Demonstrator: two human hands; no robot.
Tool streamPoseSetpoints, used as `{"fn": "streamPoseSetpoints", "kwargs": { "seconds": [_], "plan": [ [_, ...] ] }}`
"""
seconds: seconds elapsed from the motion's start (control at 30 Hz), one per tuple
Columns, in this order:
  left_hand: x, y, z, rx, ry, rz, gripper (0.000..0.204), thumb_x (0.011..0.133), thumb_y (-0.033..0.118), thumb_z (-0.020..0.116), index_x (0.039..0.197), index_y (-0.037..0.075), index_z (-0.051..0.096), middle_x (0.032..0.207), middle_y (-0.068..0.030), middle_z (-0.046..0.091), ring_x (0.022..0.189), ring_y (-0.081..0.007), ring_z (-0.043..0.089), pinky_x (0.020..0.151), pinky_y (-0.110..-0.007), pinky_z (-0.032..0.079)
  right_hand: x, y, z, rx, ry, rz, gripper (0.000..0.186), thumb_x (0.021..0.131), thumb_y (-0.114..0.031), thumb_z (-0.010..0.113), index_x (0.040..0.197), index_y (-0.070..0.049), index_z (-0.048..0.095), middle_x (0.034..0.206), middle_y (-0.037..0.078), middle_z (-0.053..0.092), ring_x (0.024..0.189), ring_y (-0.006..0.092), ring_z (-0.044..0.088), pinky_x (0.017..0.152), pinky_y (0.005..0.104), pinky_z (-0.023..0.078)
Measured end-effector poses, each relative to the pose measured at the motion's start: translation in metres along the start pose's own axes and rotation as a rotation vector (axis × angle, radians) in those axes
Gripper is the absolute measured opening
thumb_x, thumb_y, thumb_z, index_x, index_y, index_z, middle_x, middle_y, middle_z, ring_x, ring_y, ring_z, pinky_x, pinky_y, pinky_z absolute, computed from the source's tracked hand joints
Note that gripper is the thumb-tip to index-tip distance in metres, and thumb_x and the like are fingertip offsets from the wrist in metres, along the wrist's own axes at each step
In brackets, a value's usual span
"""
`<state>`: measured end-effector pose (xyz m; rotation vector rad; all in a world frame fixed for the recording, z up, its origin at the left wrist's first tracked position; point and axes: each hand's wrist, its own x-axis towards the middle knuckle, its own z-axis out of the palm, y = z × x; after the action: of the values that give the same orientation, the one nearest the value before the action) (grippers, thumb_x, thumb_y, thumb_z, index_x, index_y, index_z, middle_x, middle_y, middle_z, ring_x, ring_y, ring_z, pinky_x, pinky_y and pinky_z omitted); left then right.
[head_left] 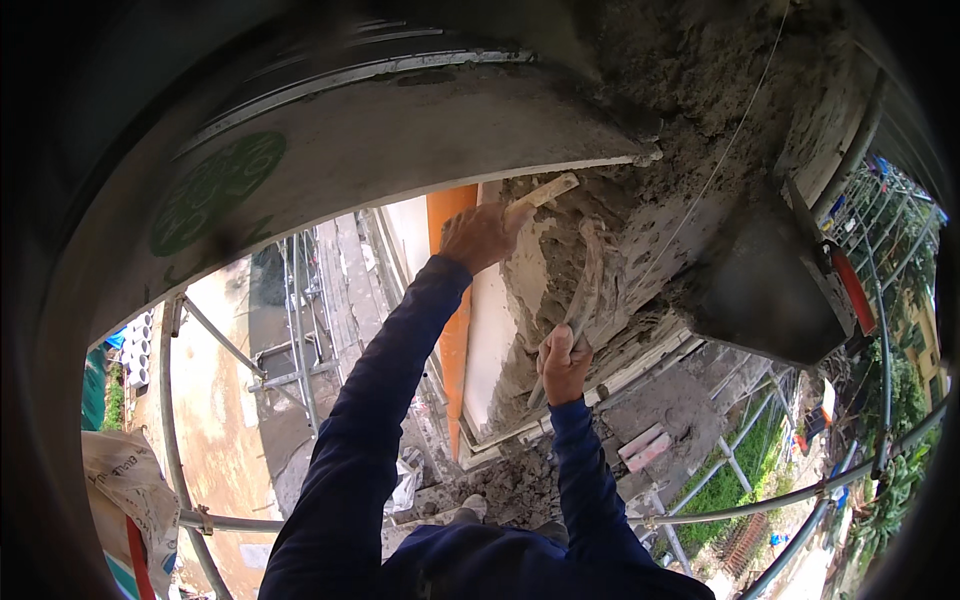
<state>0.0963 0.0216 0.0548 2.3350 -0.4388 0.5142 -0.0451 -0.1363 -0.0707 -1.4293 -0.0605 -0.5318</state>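
Head view: left hand (pixel 482 236), twelve o'clock, clamps a wooden stick (pixel 550 189); right hand (pixel 565 362), four o'clock, a muddy strip (pixel 585 298) (apart, likely for steadiness).

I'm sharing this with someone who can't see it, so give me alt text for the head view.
A person's left hand grips a pale stick and their right hand a long, smeared bar, both close to rough grey mortar. A red-handled tool is at the right, and scaffold poles stand around.
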Motion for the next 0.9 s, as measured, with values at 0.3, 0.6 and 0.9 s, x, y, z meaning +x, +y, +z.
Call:
{"fn": "streamPoseSetpoints", "kwargs": {
  "seconds": [0.3, 0.6, 0.9],
  "plan": [
    [0.041, -0.068, 0.074, -0.236, 0.303, 0.413, 0.047, 0.096, 0.047, 0.053, 0.093, 0.001, 0.064, 0.067, -0.0162, 0.062, 0.061, -0.0347, 0.063, 0.058, -0.043, 0.049, -0.139, 0.022, -0.075, -0.423, -0.209, 0.236, 0.032, 0.085, -0.027, 0.077, 0.093, 0.002, 0.068, 0.074, 0.005, 0.068, 0.065, 0.0081, 0.056, 0.061, 0.0302, 0.048],
    [-0.051, 0.01, 0.116, -1.431, -0.145, -0.146, 0.047, 0.096, 0.054, 0.055, 0.073, 0.014, 0.049, 0.053, 0.0039, 0.04, 0.041, -0.0064, 0.036, 0.038, -0.023, 0.03, -0.235, 0.037, -0.144, -0.216, 0.125, 0.62, 0.034, 0.087, -0.031, 0.076, 0.069, -0.006, 0.061, 0.056, -0.005, 0.051, 0.049, 0.0051, 0.045, 0.046, 0.0264, 0.036],
    [0.033, 0.043, 0.047, -0.998, 0.417, 0.275, 0.023, 0.091, 0.002, 0.058, 0.113, -0.002, 0.063, 0.083, -0.0002, 0.061, 0.063, -0.0053, 0.054, 0.056, -0.023, 0.046, -0.241, 0.019, -0.192, -0.082, 0.197, 0.679, 0.038, 0.09, -0.033, 0.072, 0.069, -0.012, 0.049, 0.049, -0.001, 0.045, 0.04, 0.009, 0.045, 0.04, 0.0262, 0.037]
  ]
}}
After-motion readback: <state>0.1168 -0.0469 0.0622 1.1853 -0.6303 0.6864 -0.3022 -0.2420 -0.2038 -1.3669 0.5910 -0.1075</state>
